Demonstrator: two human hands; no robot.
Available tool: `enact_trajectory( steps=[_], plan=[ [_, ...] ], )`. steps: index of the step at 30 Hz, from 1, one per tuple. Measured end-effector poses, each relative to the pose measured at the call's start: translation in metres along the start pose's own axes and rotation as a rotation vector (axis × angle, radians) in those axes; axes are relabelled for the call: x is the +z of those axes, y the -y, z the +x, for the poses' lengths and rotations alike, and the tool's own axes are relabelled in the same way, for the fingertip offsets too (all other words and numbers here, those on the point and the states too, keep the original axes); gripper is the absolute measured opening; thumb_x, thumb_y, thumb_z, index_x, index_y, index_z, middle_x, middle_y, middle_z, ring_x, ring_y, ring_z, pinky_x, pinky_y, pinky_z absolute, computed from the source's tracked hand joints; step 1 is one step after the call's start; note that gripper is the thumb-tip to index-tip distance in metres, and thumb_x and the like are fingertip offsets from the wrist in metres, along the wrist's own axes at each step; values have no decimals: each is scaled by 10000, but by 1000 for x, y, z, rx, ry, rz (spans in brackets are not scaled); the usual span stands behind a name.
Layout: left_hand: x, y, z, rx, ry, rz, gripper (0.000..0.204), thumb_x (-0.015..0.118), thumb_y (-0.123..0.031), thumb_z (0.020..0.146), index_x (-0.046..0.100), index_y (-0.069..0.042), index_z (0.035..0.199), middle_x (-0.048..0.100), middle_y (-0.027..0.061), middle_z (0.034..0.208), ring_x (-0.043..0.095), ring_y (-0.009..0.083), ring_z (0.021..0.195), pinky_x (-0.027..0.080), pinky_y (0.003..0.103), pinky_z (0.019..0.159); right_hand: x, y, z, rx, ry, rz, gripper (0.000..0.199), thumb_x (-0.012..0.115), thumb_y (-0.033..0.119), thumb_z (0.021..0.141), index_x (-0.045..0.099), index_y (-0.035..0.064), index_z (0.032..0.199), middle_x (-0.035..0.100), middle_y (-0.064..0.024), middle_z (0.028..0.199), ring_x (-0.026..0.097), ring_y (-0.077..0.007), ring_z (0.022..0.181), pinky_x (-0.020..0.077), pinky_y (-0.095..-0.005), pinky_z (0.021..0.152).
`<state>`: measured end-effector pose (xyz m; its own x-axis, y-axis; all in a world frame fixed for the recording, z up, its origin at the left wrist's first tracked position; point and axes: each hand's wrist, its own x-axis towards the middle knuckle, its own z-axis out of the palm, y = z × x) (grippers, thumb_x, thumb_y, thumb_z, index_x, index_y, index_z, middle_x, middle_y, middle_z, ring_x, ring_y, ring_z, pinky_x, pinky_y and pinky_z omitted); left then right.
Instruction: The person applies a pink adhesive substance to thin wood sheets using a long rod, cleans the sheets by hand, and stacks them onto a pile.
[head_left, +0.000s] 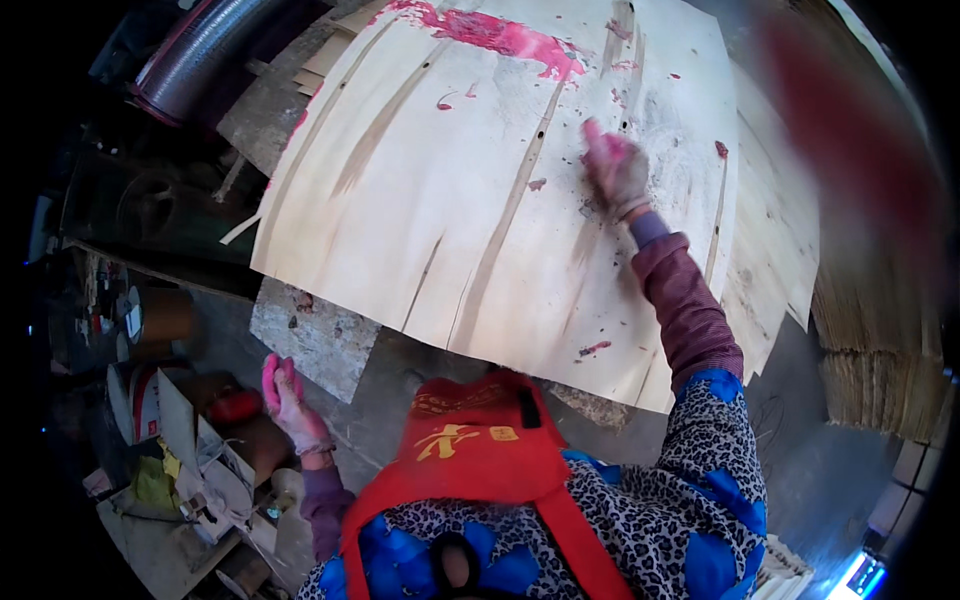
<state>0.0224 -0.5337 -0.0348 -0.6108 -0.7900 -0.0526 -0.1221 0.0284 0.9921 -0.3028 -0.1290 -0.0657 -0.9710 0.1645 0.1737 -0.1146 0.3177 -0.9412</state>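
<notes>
Has pale wood sheet [400, 220] beneath right grip [615, 170]; can't make out whether grasping anything. Holds left grip [287, 400] slack, apparently released. Could split sheet along dark streak [514, 198] left of right grip by pressing hard, or smear pink patch [490, 34] beyond by dragging.

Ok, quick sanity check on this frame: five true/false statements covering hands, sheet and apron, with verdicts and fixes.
1. The right hand is over the pale wood sheet. True.
2. The left hand is over that sheet too. False: it is off the sheet, left of the apron.
3. The large pink patch lies along the sheet's near edge. False: it is toward the far edge.
4. The apron is red with yellow markings. True.
5. The sheet is unmarked apart from the pink. False: dark streaks also show.
</notes>
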Motion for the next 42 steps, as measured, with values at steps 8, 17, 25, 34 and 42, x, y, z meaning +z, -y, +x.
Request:
enact_trajectory(
  steps=[8, 17, 25, 34, 42],
  plan=[
    [88, -46, 1, 620, 284, 324, 411, 471, -85, 873, 394, 14, 1264, 384, 168, 1325, 401, 262, 1198, 325, 351, 992, -67, -17, 66, 96, 289, 297, 368, 514, 319, 859, 525, 1, 1043, 558, -44, 912, 536, -99, 742, 425, -220, 618],
    [313, -57, -23, 1073, 949, 647, 831, 566, -569, 700, 362, -20, 1291, 322, 182, 1345, 266, 388, 1253, 222, 475, 1027, -41, 2, -20, 92, 480, 935, 606, 484, 351, 875, 296, 15, 1343, 412, -125, 1314, 342, -238, 1248, 253, -316, 1035],
    [396, -14, 1, 1061, 1016, 733, 692, 549, -490, 731, 439, -30, 1236, 351, 164, 1332, 298, 353, 1255, 201, 482, 1040, -64, -64, 243, -415, 161, -569, 640, 431, 515, 840, 357, 97, 1319, 306, -149, 1382, 286, -235, 1289, 288, -306, 1013],
    [405, -14, 0, 987, 1105, 826, 692, 545, -495, 734, 436, -45, 1248, 349, 176, 1337, 303, 362, 1253, 199, 500, 1029, -7, -82, 351, -259, 119, -1022, 335, 541, 292, 782, 548, 207, 1106, 539, -139, 1107, 480, -311, 1084, 408, -352, 893],
    [400, 11, 7, 1005, 1019, 821, 649, 555, -451, 735, 457, -51, 1237, 352, 136, 1348, 277, 335, 1272, 182, 472, 1045, -57, -60, 128, -573, 563, -375, 123, 523, 77, 796, 578, 26, 894, 578, -121, 827, 578, -261, 754, 468, -323, 652]
  ],
)
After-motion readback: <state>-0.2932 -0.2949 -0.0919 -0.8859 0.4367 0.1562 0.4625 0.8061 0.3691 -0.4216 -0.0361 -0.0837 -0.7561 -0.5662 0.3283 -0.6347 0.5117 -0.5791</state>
